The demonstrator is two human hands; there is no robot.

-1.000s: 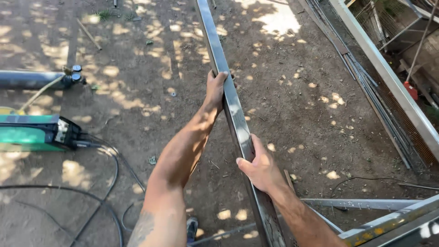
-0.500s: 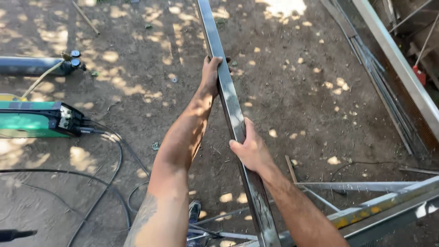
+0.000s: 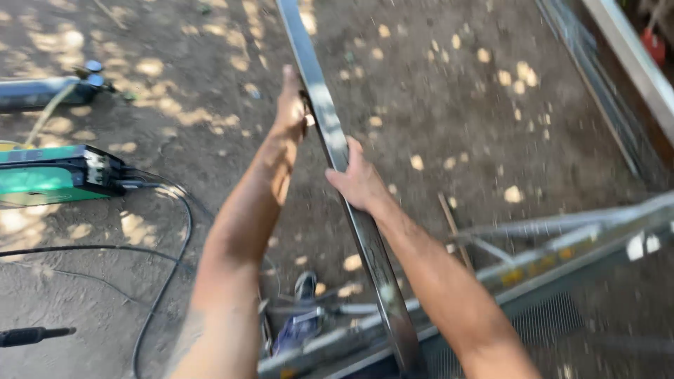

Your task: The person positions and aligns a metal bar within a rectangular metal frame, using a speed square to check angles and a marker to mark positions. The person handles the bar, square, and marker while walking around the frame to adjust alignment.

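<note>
Both grips are closed on the long metal bar (image 3: 337, 151): the left hand (image 3: 290, 105) clasps it higher up, the right hand (image 3: 358, 181) lower, over dirt ground (image 3: 449, 105) near a green machine (image 3: 49, 175)

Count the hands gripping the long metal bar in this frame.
2. The left hand holds the long metal bar farther up; the right hand holds it lower, nearer the camera. No other hands show.

A green machine (image 3: 49, 175) (cabled) beside a gas cylinder (image 3: 42, 91).
</note>
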